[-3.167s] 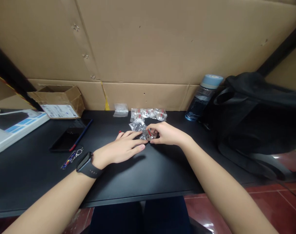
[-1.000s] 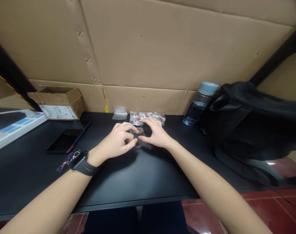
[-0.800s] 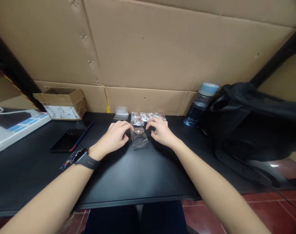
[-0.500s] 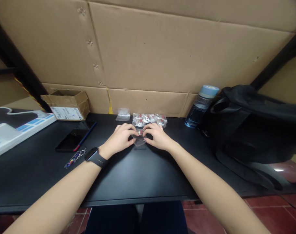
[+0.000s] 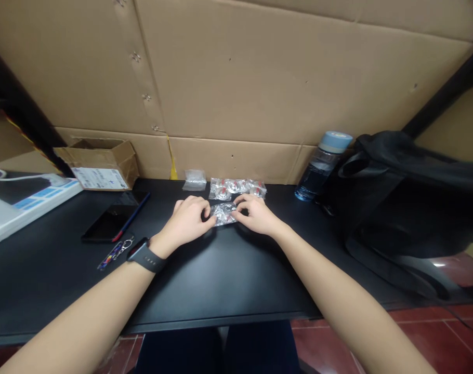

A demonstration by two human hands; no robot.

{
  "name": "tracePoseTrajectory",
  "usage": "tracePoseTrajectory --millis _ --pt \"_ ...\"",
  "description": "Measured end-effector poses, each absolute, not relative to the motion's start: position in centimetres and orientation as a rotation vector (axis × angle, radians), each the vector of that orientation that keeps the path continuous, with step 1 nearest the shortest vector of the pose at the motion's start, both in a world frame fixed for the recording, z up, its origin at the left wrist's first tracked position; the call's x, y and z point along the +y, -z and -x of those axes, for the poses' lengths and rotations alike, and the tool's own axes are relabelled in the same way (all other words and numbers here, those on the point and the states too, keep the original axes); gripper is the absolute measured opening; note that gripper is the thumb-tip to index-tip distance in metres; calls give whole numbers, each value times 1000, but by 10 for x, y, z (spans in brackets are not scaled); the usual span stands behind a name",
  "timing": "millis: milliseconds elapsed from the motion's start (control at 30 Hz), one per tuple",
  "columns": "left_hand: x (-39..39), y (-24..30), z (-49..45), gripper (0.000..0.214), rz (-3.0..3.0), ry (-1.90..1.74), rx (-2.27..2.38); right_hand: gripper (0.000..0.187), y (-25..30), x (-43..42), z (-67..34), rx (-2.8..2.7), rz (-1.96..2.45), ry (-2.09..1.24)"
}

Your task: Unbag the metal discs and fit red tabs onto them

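Between my two hands is a small clear plastic bag (image 5: 224, 213), crinkled and shiny, with a bit of red showing inside. My left hand (image 5: 190, 218) pinches its left edge between thumb and fingers. On the other side, my right hand (image 5: 255, 213) grips the right edge the same way. Just behind them lie several bagged round metal pieces with red marks (image 5: 236, 188), side by side on the black table. A stack of flat clear bags (image 5: 195, 179) is to their left. What exactly the held bag contains is too small to make out.
On the left are a phone (image 5: 117, 215), a keychain (image 5: 115, 253), a white power strip (image 5: 37, 208) and an opened cardboard box (image 5: 100, 163). To the right stand a water bottle (image 5: 322, 166) and a black backpack (image 5: 408, 197). A cardboard wall (image 5: 260, 78) closes off the back.
The held bag now lies flatter and wider between my hands, its crinkled surface turned up. My hands have moved slightly apart. The view has shifted a little.
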State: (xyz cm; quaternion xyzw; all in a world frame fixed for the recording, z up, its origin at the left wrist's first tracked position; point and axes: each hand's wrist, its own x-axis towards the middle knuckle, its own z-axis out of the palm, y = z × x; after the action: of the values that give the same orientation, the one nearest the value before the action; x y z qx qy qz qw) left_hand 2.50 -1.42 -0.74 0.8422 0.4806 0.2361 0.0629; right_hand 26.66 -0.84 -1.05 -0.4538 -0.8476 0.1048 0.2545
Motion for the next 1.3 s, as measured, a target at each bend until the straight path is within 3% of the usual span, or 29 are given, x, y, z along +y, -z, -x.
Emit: tracePoseTrajectory --millis 67,167,267,467,733,967,1300 --pt "-15 9 -26 21 -2563 -714 1525 15 12 -10 -266 -2284 1316 -248" --pt "-16 10 -25 16 -2589 -754 1536 39 13 -14 -266 -2261 1358 -213" --pt "-17 10 -23 12 -2645 -748 1392 39 13 -14 -267 -2347 1261 -245" --pt "-19 11 -24 28 -2659 -576 1194 50 18 -8 -268 -2451 1232 -311" --pt "-25 6 -21 45 -2649 -444 1153 35 3 -13 -272 -2486 1227 -288" --pt "-22 12 -22 35 -2673 -506 1189 31 2 -17 -271 -2553 1165 -262" --pt "-20 17 -24 41 -2550 -643 1273 13 1 -15 -270 -2444 1082 -318"
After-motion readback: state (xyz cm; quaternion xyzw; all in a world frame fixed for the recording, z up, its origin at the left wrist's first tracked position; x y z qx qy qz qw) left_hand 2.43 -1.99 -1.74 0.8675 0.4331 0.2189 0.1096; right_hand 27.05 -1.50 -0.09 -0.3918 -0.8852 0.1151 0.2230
